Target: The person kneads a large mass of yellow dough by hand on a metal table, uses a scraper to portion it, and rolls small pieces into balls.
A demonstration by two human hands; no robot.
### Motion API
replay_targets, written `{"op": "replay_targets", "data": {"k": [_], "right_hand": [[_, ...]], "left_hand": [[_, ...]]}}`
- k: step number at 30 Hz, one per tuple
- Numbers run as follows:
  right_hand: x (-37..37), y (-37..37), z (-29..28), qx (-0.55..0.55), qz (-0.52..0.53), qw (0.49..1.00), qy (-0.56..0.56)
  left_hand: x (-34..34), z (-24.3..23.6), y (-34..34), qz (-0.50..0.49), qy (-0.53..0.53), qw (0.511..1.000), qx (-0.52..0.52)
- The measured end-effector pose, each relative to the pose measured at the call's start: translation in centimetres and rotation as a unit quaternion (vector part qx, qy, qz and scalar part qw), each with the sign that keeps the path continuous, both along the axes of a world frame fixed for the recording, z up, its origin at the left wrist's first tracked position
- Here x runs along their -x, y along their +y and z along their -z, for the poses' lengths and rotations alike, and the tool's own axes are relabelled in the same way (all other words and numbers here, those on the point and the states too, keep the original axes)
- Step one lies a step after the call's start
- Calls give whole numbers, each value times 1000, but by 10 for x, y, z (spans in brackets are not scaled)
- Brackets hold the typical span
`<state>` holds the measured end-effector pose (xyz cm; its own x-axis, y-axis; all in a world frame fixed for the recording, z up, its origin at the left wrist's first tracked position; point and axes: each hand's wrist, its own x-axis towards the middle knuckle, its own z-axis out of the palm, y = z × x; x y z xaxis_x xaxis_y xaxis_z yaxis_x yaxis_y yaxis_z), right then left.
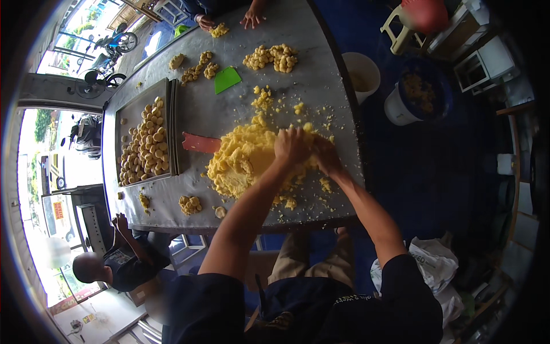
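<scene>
A large mound of crumbly yellow dough (243, 152) lies on the metal table (200, 114) in front of me. My left hand (292, 147) presses into its right side with the fingers curled down into the dough. Close beside it, my right hand (326, 156) bends around the mound's right edge, its fingers closed against the dough and partly hidden. A red flat scraper (200, 143) lies with one end against the mound's left side. Loose crumbs are scattered around both hands.
At left, a metal tray (143, 92) holds many small round dough pieces (150, 137). A green scraper (228, 80) and dough clumps (270, 58) lie farther back. Another person's hands (250, 19) are at the far edge; a person (129, 266) sits lower left. Buckets (399, 107) stand right.
</scene>
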<state>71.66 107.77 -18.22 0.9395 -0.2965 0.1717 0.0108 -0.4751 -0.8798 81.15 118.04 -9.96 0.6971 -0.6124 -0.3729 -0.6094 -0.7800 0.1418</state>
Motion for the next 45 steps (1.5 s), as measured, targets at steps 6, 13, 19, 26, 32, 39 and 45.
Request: {"op": "replay_targets", "data": {"k": [6, 13, 19, 26, 32, 39, 45], "right_hand": [[25, -44, -26, -122, -93, 982, 114], [-75, -107, 31, 251, 50, 964, 77], [-126, -54, 41, 112, -303, 936, 138], [-281, -59, 26, 256, -117, 958, -50], [-249, 46, 40, 213, -425, 878, 52], [-128, -10, -11, 45, -449, 852, 265], [-186, -82, 6, 224, -280, 930, 84]], "left_hand": [[73, 23, 40, 23, -105, 987, 117], [105, 80, 39, 40, -170, 977, 118], [109, 77, 53, 1, 24, 1000, 9], [110, 57, 42, -59, 9, 970, 236], [131, 33, 116, -164, 43, 906, 388], [158, 79, 179, -413, -183, 800, 396], [143, 107, 156, -558, -81, 766, 309]]}}
